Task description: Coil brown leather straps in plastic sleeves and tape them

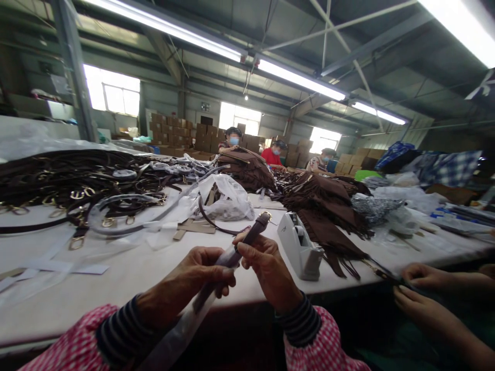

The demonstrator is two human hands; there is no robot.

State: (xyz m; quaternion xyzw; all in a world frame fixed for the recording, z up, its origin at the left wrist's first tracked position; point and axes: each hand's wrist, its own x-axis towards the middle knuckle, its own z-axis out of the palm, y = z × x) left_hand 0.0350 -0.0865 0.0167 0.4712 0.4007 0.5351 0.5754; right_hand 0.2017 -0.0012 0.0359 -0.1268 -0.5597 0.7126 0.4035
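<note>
Both my hands are on a dark brown strap (256, 231) with a gold buckle at its upper end. Its lower part lies inside a clear plastic sleeve (181, 330) that hangs down over the table's front edge. My left hand (197, 278) pinches the sleeved part, thumb on top. Higher up, beside the bare part near the buckle, my right hand (266, 263) has its fingers closed on the strap. A grey tape dispenser (299, 247) stands on the white table (147, 278), just right of my right hand.
Dark straps with gold rings (69, 180) are heaped at the left. Brown fringed pieces (325, 206) lie behind the dispenser. Plastic bags (228, 198) sit mid-table. Another person's hands (425, 288) hold something dark at the right edge. Several people work farther back.
</note>
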